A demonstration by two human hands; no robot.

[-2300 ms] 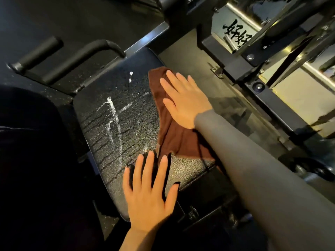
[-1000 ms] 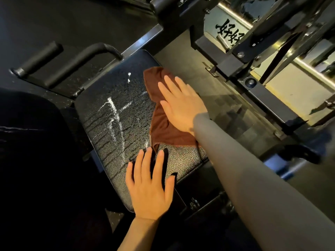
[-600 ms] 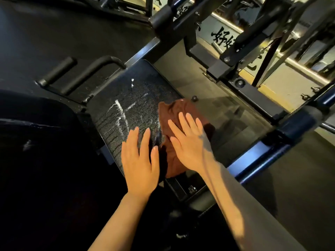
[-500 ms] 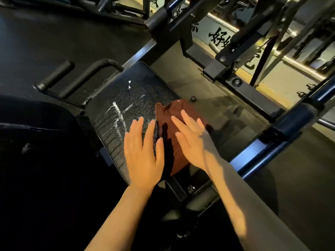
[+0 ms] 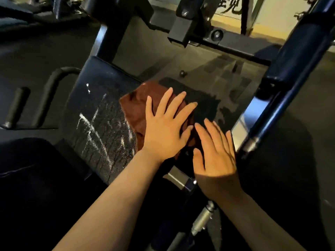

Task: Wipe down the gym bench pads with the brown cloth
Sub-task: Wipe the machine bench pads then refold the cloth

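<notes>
Brown cloth (image 5: 135,107), frame ctr, is pressed flat on bench pad (image 5: 96,113) by left hand (image 5: 164,132), fingers straight; right hand (image 5: 214,151) is held relaxed, empty, just right of it.

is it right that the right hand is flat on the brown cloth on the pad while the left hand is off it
No, it's swapped. The head view shows the left hand flat on the brown cloth on the pad, while the right hand is beside it.
</notes>
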